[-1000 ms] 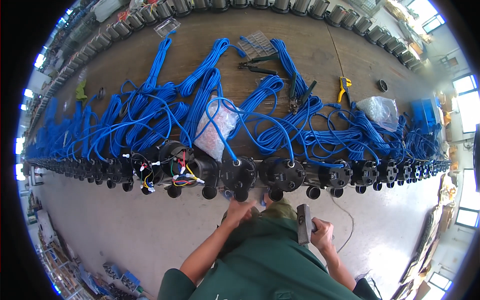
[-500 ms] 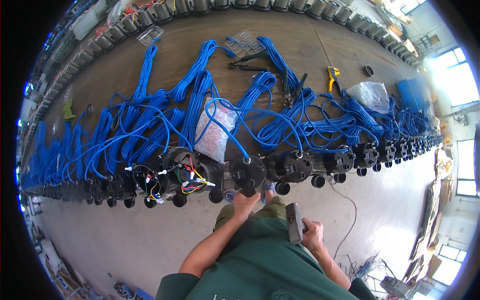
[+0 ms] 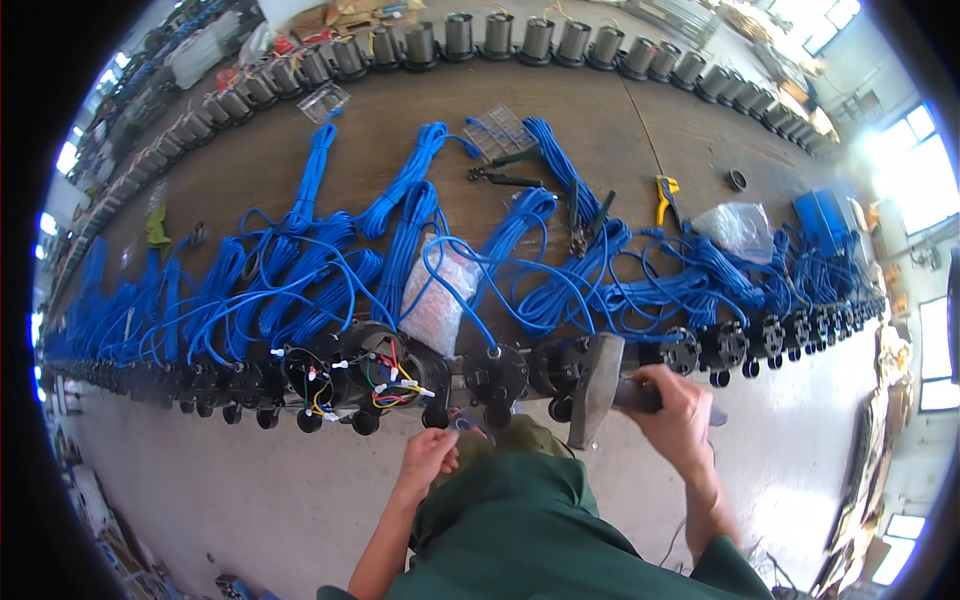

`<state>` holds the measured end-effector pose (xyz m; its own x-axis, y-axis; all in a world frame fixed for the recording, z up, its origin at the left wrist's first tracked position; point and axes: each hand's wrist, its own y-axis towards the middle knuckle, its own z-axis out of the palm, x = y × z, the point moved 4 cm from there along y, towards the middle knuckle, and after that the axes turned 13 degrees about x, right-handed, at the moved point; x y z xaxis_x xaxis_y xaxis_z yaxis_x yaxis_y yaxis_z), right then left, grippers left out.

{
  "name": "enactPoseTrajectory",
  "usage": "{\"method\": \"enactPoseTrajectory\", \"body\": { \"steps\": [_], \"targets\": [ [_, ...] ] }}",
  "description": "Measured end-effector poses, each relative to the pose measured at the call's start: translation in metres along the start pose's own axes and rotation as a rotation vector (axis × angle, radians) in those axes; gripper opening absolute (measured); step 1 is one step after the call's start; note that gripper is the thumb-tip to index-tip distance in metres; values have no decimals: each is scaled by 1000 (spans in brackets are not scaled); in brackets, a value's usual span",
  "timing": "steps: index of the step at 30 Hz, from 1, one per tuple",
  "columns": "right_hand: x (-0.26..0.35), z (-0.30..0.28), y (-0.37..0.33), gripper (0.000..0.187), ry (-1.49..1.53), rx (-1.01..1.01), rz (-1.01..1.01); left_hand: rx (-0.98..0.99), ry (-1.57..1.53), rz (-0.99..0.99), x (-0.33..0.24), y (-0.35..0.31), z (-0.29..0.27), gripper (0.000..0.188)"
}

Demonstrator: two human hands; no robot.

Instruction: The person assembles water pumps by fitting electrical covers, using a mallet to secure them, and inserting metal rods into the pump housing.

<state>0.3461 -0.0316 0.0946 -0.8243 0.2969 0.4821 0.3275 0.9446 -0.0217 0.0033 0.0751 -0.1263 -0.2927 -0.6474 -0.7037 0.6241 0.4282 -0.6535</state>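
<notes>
My right hand point(image 3: 675, 415) is closed around the dark handle of a hammer point(image 3: 597, 390). The hammer's grey block head stands upright just in front of the row of black motor housings, hiding part of one. Off to the left, my left hand point(image 3: 428, 462) is held low with its fingers curled together; whatever may be in them is too small to make out. It is apart from the capped black motor housing point(image 3: 496, 375), which has a blue cable coming out of its top. Left of that, an uncapped motor housing point(image 3: 385, 350) shows coloured wires with white connectors.
Coiled blue cables point(image 3: 550, 290) cover the near table. A clear bag of pale pieces point(image 3: 440, 300) leans behind the housings. Farther back lie yellow-handled pliers point(image 3: 665, 200), green-handled pliers point(image 3: 580, 220), another plastic bag point(image 3: 735, 232) and a blue box point(image 3: 822, 222). Metal cylinders point(image 3: 458, 38) line the far edge.
My left hand has come off the capped housing and moved left and back. My right hand has raised the hammer from beside my thigh forward toward the housings. The view has tilted slightly.
</notes>
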Motion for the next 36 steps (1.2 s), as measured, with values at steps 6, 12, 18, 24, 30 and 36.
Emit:
{"method": "enactPoseTrajectory", "body": {
  "steps": [6,12,18,24,30,36],
  "targets": [
    [-39,-44,122,26,-358,85,-9,-290,-266,323,-78,-72,-19,37],
    [-107,57,230,32,-963,689,-125,-522,-144,269,-102,-45,-51,55],
    [-166,124,202,42,-757,959,-221,-406,-362,308,-99,-45,-68,46],
    [54,19,186,25,-313,195,-483,-96,-696,178,-80,-56,-79,43],
    [189,149,198,36,-190,625,-565,-220,-782,324,-84,-33,-117,35],
    [169,257,240,36,-103,929,-279,-170,-884,277,-112,-3,-118,32]
  ]
}}
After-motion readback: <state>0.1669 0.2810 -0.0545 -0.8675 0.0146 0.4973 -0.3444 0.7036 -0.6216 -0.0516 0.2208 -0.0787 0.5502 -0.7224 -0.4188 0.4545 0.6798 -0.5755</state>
